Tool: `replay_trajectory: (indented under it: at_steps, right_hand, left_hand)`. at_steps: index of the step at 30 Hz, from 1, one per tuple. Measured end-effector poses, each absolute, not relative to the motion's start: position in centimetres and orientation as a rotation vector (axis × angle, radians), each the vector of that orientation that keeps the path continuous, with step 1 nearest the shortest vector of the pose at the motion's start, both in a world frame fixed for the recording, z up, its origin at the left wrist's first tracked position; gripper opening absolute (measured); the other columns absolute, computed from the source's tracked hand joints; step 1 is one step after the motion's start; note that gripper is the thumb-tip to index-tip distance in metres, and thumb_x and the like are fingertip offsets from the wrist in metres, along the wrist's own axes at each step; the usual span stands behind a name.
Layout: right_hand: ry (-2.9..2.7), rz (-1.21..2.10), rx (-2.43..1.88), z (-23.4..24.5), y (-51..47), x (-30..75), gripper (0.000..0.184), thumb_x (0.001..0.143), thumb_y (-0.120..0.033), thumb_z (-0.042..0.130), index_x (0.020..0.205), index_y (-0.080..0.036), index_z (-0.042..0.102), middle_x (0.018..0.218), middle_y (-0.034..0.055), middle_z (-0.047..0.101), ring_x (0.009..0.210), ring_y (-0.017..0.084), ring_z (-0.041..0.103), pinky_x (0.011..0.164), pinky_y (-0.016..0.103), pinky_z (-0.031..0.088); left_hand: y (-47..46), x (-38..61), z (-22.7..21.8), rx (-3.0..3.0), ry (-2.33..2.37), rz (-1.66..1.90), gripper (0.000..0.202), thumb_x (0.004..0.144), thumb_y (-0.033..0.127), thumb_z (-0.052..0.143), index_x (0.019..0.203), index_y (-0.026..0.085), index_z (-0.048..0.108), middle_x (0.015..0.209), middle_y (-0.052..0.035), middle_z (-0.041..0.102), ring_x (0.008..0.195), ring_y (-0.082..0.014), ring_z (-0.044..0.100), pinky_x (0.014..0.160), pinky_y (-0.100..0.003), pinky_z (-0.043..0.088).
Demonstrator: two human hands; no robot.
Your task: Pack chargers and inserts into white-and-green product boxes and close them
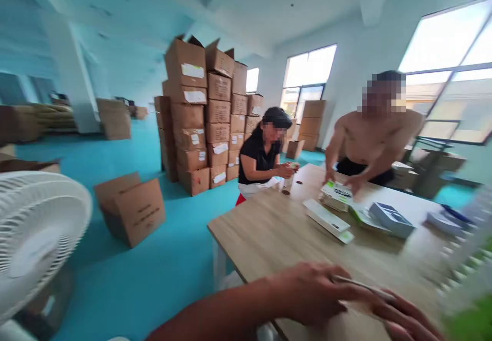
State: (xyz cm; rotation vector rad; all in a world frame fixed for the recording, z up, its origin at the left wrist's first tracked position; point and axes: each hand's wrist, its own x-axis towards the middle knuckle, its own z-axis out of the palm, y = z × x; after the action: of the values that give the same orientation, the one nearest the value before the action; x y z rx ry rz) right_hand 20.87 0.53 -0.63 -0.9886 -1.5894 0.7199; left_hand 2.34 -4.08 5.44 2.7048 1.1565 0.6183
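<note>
At the near edge of the table, my left hand (pixel 317 292) reaches in with its fingers closed around a thin pale flat piece (pixel 367 287), seen almost edge-on. My right hand (pixel 409 315) is at the bottom right, its bent fingers against the other end of that piece. Motion blur and the frame edge hide part of it, and I cannot make out its kind. Beyond my hands lies a long white box (pixel 326 220) with a green end flap.
Across the wooden-topped table (pixel 261 228), one person handles white-and-green boxes (pixel 336 195); another, seated, holds a small item. A grey-blue box (pixel 392 219) lies farther right. Blurred white-and-green stacks (pixel 467 264) flank my right. Left are a fan (pixel 42 243), an open carton (pixel 134 210) and stacked cartons (pixel 188 115).
</note>
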Motion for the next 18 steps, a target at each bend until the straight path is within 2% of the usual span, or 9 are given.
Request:
replay_trajectory:
  at_steps: [2,4,8,13,18]
  right_hand:
    - [-1.651,0.806,-1.089,1.2,-1.7,24.2,0.024,0.07,-0.053,0.074,0.075,-0.031,0.081,0.115,0.0106,0.072,0.111,0.035,0.065,0.093,0.043,0.053]
    - [-1.581,1.044,-1.039,2.6,-2.9,24.6,0.026,0.079,-0.05,0.07,0.083,-0.026,0.08,0.125,0.0092,0.066,0.124,0.032,0.057,0.1,0.039,0.048]
    - [-1.369,1.183,-0.955,3.0,-2.9,22.6,0.018,0.078,-0.041,0.076,0.083,-0.023,0.077,0.127,0.0057,0.061,0.125,0.027,0.053,0.103,0.035,0.042]
    - [-1.107,1.349,-0.853,2.5,-2.9,21.8,0.016,0.076,-0.035,0.077,0.073,-0.02,0.073,0.11,0.0044,0.065,0.109,0.023,0.057,0.098,0.035,0.041]
    - [-0.792,1.341,-0.952,2.5,-2.9,20.6,0.016,0.067,-0.031,0.078,0.074,-0.019,0.07,0.081,-0.001,0.063,0.081,0.016,0.054,0.079,0.028,0.044]
  left_hand:
    - [-4.2,2.7,4.7,2.608,1.171,0.747,0.052,0.096,0.018,0.054,0.146,0.031,0.044,0.136,-0.0068,0.06,0.123,-0.0211,0.059,0.103,-0.033,0.05]
    - [-3.6,2.5,4.1,2.526,1.152,0.871,0.052,0.096,0.015,0.054,0.143,0.035,0.045,0.136,-0.0054,0.059,0.117,-0.0202,0.062,0.101,-0.034,0.051]
    - [-2.9,2.1,3.8,2.485,1.092,0.941,0.053,0.097,0.012,0.052,0.144,0.036,0.043,0.136,-0.0042,0.056,0.119,-0.0195,0.06,0.101,-0.033,0.05]
    - [-3.3,2.4,3.8,2.49,1.074,0.945,0.056,0.094,0.011,0.057,0.141,0.036,0.041,0.134,-0.0035,0.056,0.116,-0.0197,0.062,0.099,-0.034,0.052]
    - [-2.8,2.6,1.2,2.473,0.968,1.33,0.06,0.091,0.014,0.063,0.138,0.029,0.029,0.131,-0.0107,0.053,0.112,-0.0215,0.062,0.093,-0.037,0.055]
